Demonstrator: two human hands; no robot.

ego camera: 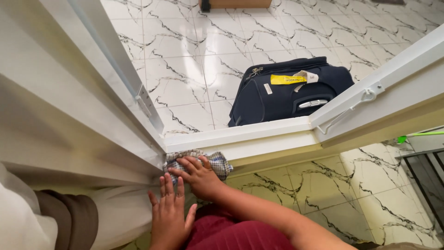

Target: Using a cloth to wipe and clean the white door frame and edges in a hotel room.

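Marble floor (194, 69) is gleaming beyond the white window frame (240, 134). I'm pressing my right hand (196, 173), fingers spread, onto a checked cloth (217, 162); my left hand (169, 215) is seemingly resting flat, open, below.

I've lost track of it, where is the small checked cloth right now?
The small checked cloth sits low centre in the head view, pressed under the right hand against the white window frame, below the navy suitcase.
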